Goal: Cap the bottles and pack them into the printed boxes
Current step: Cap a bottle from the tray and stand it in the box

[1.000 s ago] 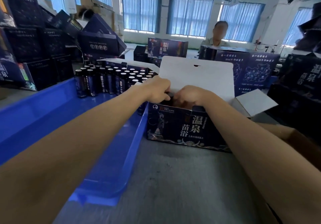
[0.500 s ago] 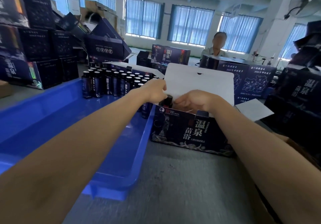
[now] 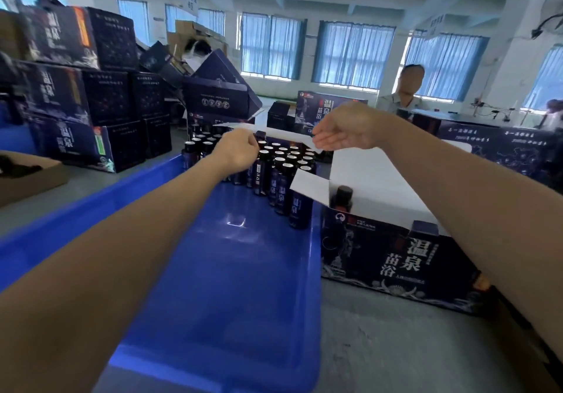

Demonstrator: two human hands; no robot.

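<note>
Several dark bottles (image 3: 283, 164) stand at the far end of the blue tray (image 3: 243, 286), most uncapped with pale rims. My left hand (image 3: 237, 150) is over their left side, fingers curled round the neck of a black-capped bottle (image 3: 261, 161). My right hand (image 3: 344, 130) hovers open above the bottles' right side, fingers straight and pointing left, holding nothing. The printed box (image 3: 396, 255) stands open to the right of the tray, white flaps up. One capped bottle (image 3: 342, 199) stands in its near-left corner.
Stacks of dark printed boxes (image 3: 91, 103) fill the left and back of the grey table. A brown carton (image 3: 27, 176) sits at the far left. A person (image 3: 408, 88) sits across behind more printed boxes (image 3: 502, 145). The tray's near half holds no bottles.
Both hands have left the open box and moved left and away to the bottles in the tray. The left hand now holds a bottle, and the right hand has opened.
</note>
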